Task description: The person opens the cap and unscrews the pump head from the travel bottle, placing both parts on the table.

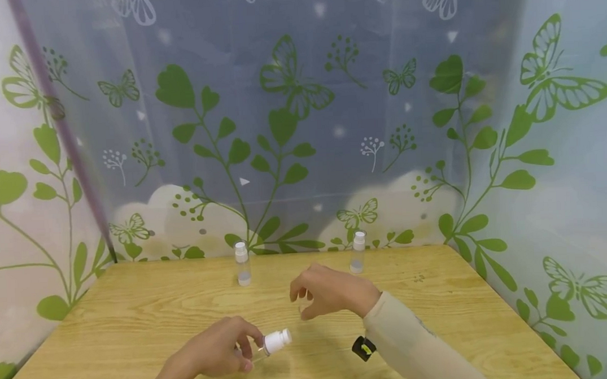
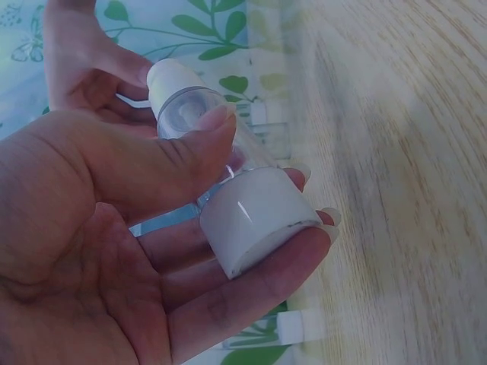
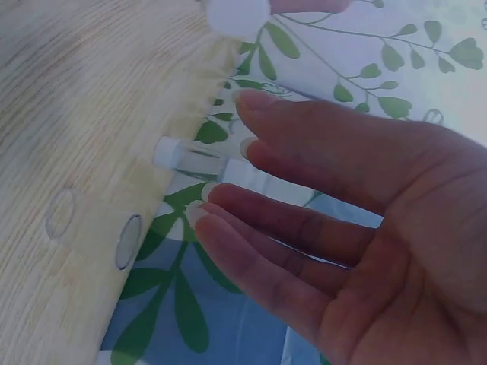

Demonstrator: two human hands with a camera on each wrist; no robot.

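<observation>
My left hand point(image 1: 221, 348) holds a small clear pump bottle point(image 2: 259, 217) with a white base and a white top point(image 1: 277, 341). The bottle is tilted, thumb across its clear body and fingers beneath the base in the left wrist view. My right hand point(image 1: 333, 293) is held over the table to the right, fingers loosely bent and parted, with nothing between them. Beyond its fingertips, a clear hollow cap point(image 3: 95, 228) stands on the table in the right wrist view; in the head view it is mostly lost behind the fingers.
Two similar bottles stand upright near the back edge of the wooden table point(image 1: 136, 310), one at left point(image 1: 243, 265) and one at right point(image 1: 358, 254). A leaf-and-butterfly curtain point(image 1: 302, 155) hangs behind and at both sides. A small dark device point(image 1: 363, 348) sits by the right sleeve.
</observation>
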